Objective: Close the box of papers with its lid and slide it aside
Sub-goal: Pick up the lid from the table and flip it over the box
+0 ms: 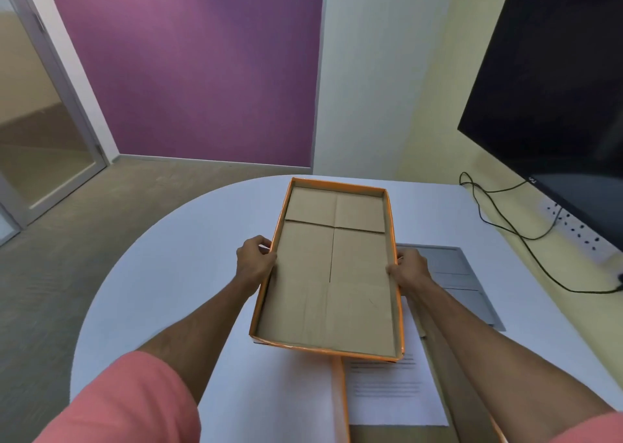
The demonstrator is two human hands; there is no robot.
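Note:
I hold an orange-edged cardboard lid point(330, 274) in the air, its brown hollow inside facing me. My left hand point(254, 260) grips its left rim and my right hand point(409, 269) grips its right rim. Below and nearer to me lies the open box point(340, 399), of which I see an orange wall and a printed white paper point(391, 392) inside. The lid hides the box's far end.
The round-ended white table point(168, 274) carries a grey closed laptop point(462, 274) right of the lid. A black screen point(556, 88) hangs on the right wall above a socket strip point(576, 230) with black cables point(505, 227). A glass door stands far left.

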